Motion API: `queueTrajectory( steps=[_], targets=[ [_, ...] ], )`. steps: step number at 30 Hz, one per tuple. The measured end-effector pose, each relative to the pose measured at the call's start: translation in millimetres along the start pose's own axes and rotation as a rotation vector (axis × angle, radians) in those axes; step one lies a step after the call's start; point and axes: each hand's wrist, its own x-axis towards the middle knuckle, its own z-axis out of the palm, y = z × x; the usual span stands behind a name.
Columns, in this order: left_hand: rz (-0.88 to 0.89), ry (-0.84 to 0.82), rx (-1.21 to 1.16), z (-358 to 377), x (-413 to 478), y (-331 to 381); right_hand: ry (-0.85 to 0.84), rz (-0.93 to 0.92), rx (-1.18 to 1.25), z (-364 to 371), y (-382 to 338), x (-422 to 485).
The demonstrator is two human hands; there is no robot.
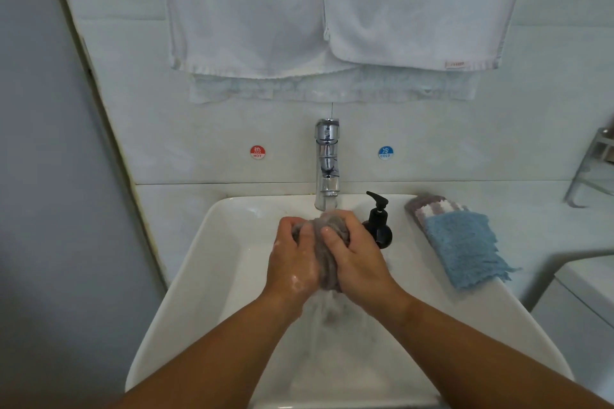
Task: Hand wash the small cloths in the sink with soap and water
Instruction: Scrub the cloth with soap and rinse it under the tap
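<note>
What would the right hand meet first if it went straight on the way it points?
The right hand, gripping the grey cloth, would probably meet the faucet spout first; depth is unclear.

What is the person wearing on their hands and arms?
Nothing: the left hand and right hand are bare, with no gloves, rings or watch showing, and no sleeves on the forearms in view. Soap suds dot the left hand.

Your cloth (327,256): grey
Right cloth (465,249): blue
Striped cloth (428,205): mauve-grey and white
Pump bottle (378,229): black
Sink (212,259): white
</note>
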Motion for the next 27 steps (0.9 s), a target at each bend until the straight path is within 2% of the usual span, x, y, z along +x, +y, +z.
queueTrajectory(
  steps=[2, 4, 7, 10, 13, 16, 20, 22, 25, 27],
  targets=[
    [0.023, -0.070, 0.022, 5, -8, 7, 0.110, -0.023, -0.143, -2, 0, 8],
    [0.070, -0.090, 0.076, 11, -9, 12, 0.165, 0.063, -0.164, -4, -3, 14],
    [0.063, -0.058, 0.101, 14, 2, 12, 0.111, 0.193, -0.098, -1, -10, 8],
    [-0.057, 0.013, 0.125, 11, 8, 14, 0.037, 0.046, -0.184, 4, -12, 1],
    [-0.140, -0.080, 0.097, 17, -2, 16, 0.110, -0.032, -0.229, -1, -10, 14],
    [-0.068, -0.141, 0.122, 25, -6, 12, 0.176, 0.066, -0.253, -5, -7, 25],
    [-0.042, -0.005, 0.080, 18, 5, 15, 0.059, 0.055, -0.361, 0, -7, 8],
    [-0.048, 0.029, 0.072, 14, 10, 12, 0.031, 0.013, -0.297, 4, -9, 4],
    [0.003, -0.030, 0.113, 18, 6, 8, 0.134, -0.046, -0.259, 2, -6, 15],
    [0.035, -0.069, 0.107, 21, 1, 10, 0.187, 0.025, -0.217, -1, -4, 20]
  ],
)
